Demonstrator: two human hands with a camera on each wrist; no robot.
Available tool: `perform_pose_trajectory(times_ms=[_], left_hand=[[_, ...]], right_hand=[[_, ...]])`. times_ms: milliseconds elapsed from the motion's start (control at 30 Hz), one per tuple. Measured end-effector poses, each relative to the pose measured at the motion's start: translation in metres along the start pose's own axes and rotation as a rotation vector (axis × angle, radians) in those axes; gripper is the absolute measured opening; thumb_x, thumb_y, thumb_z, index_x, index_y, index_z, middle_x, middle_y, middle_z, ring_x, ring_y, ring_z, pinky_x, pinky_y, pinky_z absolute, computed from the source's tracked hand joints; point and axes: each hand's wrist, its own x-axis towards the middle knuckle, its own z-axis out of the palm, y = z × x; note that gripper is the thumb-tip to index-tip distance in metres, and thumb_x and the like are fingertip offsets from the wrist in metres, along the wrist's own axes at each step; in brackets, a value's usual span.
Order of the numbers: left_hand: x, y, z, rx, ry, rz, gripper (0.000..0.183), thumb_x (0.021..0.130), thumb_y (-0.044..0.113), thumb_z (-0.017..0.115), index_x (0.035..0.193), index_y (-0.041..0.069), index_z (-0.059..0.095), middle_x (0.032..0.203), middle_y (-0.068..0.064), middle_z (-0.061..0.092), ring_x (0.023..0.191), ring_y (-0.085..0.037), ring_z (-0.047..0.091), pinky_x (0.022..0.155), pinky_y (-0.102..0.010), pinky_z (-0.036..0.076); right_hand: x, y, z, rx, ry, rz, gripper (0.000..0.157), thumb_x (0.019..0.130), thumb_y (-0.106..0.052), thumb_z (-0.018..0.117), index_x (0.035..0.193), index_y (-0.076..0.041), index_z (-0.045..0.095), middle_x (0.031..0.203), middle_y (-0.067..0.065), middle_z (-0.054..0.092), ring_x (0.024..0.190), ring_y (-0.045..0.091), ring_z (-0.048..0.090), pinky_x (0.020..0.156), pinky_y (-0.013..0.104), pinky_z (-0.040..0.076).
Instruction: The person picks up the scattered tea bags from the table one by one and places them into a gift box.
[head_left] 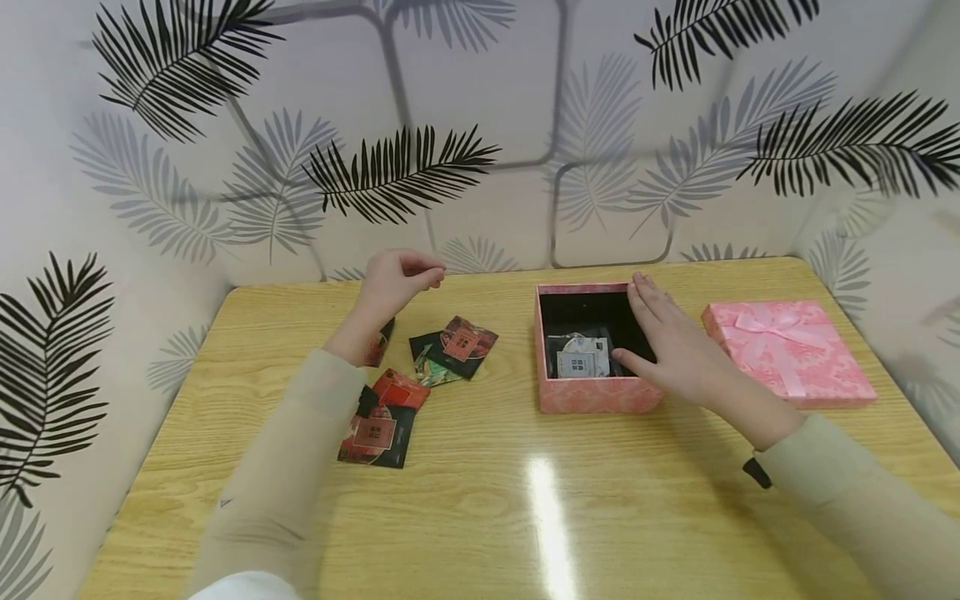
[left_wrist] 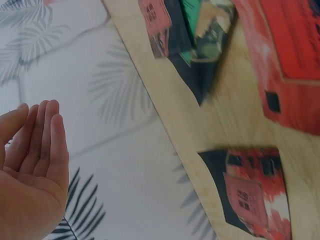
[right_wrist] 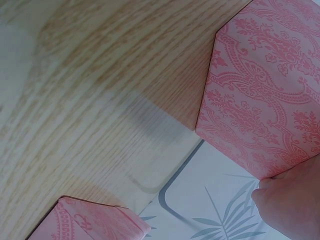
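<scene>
The left hand (head_left: 393,287) is raised near the back edge of the table (head_left: 465,517), its fingers loosely bent side by side and the thumb close to them; nothing shows in its grasp. The right hand (head_left: 678,346) rests on the right side of a pink patterned box (head_left: 600,397), fingers extended along the rim and thumb spread toward the front corner. The box stands upright and uncovered, its dark interior holding a pale packet (head_left: 577,364) near the front. A pink lid (head_left: 791,346) with a ribbon bow lies to the right of the box. Left of the box, a red-and-black packet (head_left: 468,342) overlaps a green packet (head_left: 433,371). Nearer the front, a bright red packet (head_left: 397,389) lies partly under a black packet (head_left: 378,435) with a red label. Another dark packet (head_left: 379,343) is partly hidden by the left wrist.
</scene>
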Motion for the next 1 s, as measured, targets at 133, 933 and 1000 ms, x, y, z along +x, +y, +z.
perform_pose_trajectory(times_ms=[133,933,1000], left_hand=[[-0.004,-0.010,-0.012,-0.007,0.028,-0.026,0.024,0.105,0.014,0.069,0.120,-0.002,0.078,0.110,-0.026,0.079,0.099,-0.035,0.074,0.078,-0.019,0.055],[-0.019,-0.060,-0.054,0.047,0.129,-0.154,0.031,0.105,0.014,0.069,0.128,-0.005,0.073,0.131,-0.029,0.071,0.120,-0.041,0.069,0.106,-0.052,0.056],[-0.020,-0.064,-0.056,0.047,0.125,-0.165,0.031,0.104,0.014,0.069,0.129,-0.006,0.072,0.132,-0.029,0.071,0.120,-0.042,0.068,0.106,-0.053,0.055]], right_hand=[[0.000,0.000,0.000,0.001,0.001,0.000,0.097,0.106,-0.045,0.060,0.169,0.001,0.001,0.179,0.018,-0.003,0.167,0.039,0.003,0.134,0.060,0.014],[-0.001,0.002,0.001,-0.002,0.006,-0.003,0.097,0.107,-0.046,0.059,0.169,0.000,0.001,0.180,0.018,-0.002,0.167,0.039,0.003,0.134,0.060,0.014],[-0.001,0.002,0.001,0.000,0.007,-0.005,0.097,0.107,-0.046,0.059,0.169,0.000,0.001,0.180,0.018,-0.003,0.167,0.039,0.003,0.134,0.060,0.014]])
